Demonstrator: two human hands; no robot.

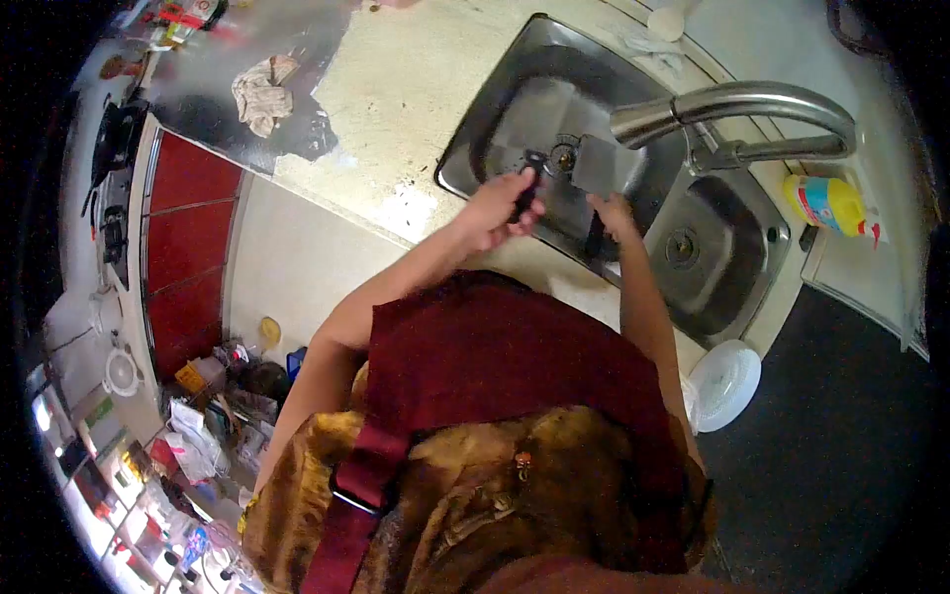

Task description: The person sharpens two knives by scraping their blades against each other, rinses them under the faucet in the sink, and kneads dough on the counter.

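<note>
My left hand [502, 210] is closed around a small black-handled tool [526, 194] over the near side of the large sink basin [507, 94]. The tool has a short, wide head; its exact kind is hard to make out. Beside it, my right hand [616, 216] grips a cleaver [598, 166] with a broad grey blade and a black handle. The blade points away from me, over the basin near the drain [563, 156]. The two tools are apart from each other.
A curved metal faucet [762, 99] reaches over the sink from the right. The smaller basin [708, 252] lies to the right, with a yellow bottle [831, 203] beyond it. A crumpled cloth [264, 95] rests on the left counter. White plates [727, 384] stand at lower right.
</note>
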